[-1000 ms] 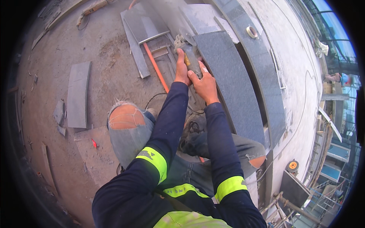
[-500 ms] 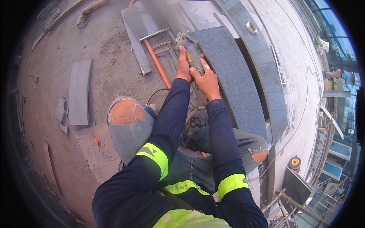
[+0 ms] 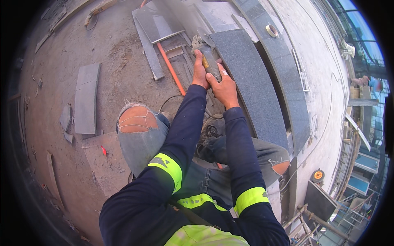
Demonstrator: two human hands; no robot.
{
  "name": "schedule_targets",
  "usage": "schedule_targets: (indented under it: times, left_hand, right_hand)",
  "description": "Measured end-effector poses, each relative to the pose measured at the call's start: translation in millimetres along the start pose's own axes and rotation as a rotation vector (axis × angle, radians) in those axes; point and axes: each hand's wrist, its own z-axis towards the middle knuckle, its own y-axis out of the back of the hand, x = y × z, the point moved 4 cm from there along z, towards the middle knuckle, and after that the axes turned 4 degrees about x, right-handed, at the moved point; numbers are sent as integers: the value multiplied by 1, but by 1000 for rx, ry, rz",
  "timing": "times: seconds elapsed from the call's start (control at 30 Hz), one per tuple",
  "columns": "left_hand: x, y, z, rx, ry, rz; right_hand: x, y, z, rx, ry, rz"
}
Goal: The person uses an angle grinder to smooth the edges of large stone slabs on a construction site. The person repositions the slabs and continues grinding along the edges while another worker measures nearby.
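Observation:
Both my hands are wrapped round a dusty angle grinder (image 3: 211, 64) with a yellow label. My left hand (image 3: 200, 73) grips its left side towards the head, and my right hand (image 3: 225, 89) closes round the rear of the body. The grinder's disc end lies against the near-left far corner of a long speckled grey stone slab (image 3: 252, 80); whether the disc touches the stone is hard to tell. A haze of dust hangs beyond the tool. From its rear a dark cable (image 3: 170, 97) loops down past my shoes.
Another long slab (image 3: 283, 74) lies to the right across a dark gap, bearing a tape roll (image 3: 271, 30). An orange pipe (image 3: 170, 69) and stone offcuts (image 3: 87, 98) lie on the dusty floor at left. A second power tool (image 3: 98, 11) sits far left. Scaffolding (image 3: 349, 221) stands lower right.

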Motion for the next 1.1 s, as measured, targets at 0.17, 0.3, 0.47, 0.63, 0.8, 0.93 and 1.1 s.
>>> schedule_targets:
  times: [0.17,0.3,0.47,0.63,0.8,0.93,1.1]
  left_hand:
    - [-1,-16,-3,-48,-43,34]
    - [-7,-7,2,-25,-8,4]
    - [-9,-22,-7,-85,-43,66]
    - [-4,-15,-3,-74,-47,58]
    - [-1,-10,0,-25,-44,24]
    - [1,-6,-3,-53,-2,0]
    - [5,-10,0,-80,-66,4]
  right_hand:
    - [-5,1,4,-5,-4,10]
    - [2,0,8,34,-7,56]
    - [-6,0,10,9,-3,20]
    - [-5,1,6,0,-14,-3]
    - [0,4,2,31,-54,16]
    - [-1,1,0,20,-67,34]
    - [0,1,-2,5,-9,48]
